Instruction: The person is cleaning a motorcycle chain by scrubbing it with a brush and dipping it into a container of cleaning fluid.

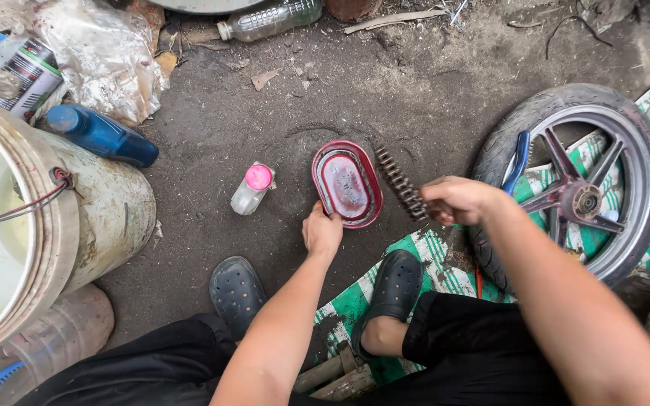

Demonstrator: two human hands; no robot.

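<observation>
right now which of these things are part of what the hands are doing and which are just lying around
In hand:
- left hand on the rim of the red oval tray
- right hand gripping the rusty spring

Lying about:
- wheel
- pink-capped bottle
- blue bottle
- white bucket
- clear plastic bottle
- spray can
- striped sheet

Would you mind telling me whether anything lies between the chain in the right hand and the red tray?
Nothing visible does: the chain, held by the right hand, hangs just beside the tray, whose rim the left hand touches.
</observation>
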